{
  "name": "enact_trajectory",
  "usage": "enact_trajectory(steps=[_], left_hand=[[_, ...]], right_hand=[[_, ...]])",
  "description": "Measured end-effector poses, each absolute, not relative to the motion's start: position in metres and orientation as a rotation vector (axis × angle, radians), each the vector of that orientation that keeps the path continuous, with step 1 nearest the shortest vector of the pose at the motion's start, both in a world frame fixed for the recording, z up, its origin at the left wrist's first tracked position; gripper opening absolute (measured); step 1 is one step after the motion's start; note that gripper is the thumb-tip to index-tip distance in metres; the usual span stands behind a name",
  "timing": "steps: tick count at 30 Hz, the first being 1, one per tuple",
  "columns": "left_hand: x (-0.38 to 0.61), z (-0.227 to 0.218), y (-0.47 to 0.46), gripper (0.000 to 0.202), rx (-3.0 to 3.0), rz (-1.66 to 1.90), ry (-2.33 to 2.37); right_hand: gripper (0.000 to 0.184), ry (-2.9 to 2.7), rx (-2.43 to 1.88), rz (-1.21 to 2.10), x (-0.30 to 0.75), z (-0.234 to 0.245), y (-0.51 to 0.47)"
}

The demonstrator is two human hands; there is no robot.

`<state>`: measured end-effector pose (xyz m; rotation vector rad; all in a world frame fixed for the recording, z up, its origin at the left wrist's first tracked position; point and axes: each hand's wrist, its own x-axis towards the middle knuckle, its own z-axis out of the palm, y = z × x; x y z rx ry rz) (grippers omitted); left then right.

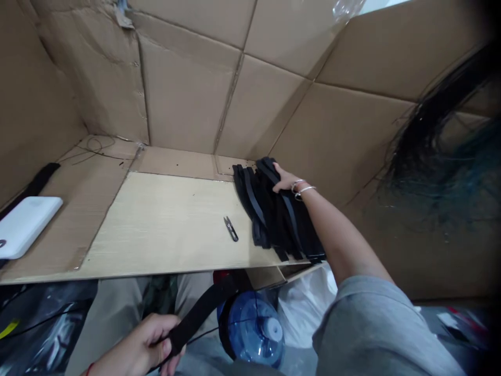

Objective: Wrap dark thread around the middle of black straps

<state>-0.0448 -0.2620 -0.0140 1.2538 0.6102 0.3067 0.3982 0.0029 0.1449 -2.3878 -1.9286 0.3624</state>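
Note:
My left hand (156, 339), low in front of the table, is closed around one end of a wide black strap (203, 310). The strap slants up to the right from the fingers, below the tabletop edge. At the right end of the table lies a pile of black straps (268, 214), side by side and overlapping. My right hand (285, 179) reaches to the far end of this pile, with thumb and fingers around straps there; some fingertips are hidden. Small dark thread snips (230, 228) lie on the pale tabletop left of the pile.
Cardboard walls (188, 78) enclose the pale table (168, 224) at the back and sides. A white device (29, 224) rests at the left on another black strip. Loose dark thread (94, 147) lies behind it. Below stand a blue water bottle (254, 326) and a white bag (305, 308).

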Motion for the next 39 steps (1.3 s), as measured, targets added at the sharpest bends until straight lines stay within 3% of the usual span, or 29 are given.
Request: enact_trajectory(steps=[7,16,27,33,39], left_hand=[[-0.036,-0.031,-0.265,0.072,1.231,0.374,0.696],[-0.025,-0.009,-0.258,0.076,1.236,0.376,0.794],[-0.028,-0.019,-0.259,0.075,1.197,0.357,0.761],[-0.032,-0.023,-0.260,0.068,1.193,0.399,0.679],[-0.032,-0.016,-0.257,0.056,1.144,0.376,0.698]], right_hand=[[0.122,-1.834,-2.370,0.385,0.462,0.120,0.018],[0.123,-1.845,-2.370,0.304,0.485,0.090,0.054],[0.118,-1.860,-2.463,0.120,0.475,0.075,0.049],[0.097,-1.833,-2.477,-0.177,0.453,0.075,0.035],[0.084,-1.882,-2.535,-0.217,0.447,0.077,0.029]])
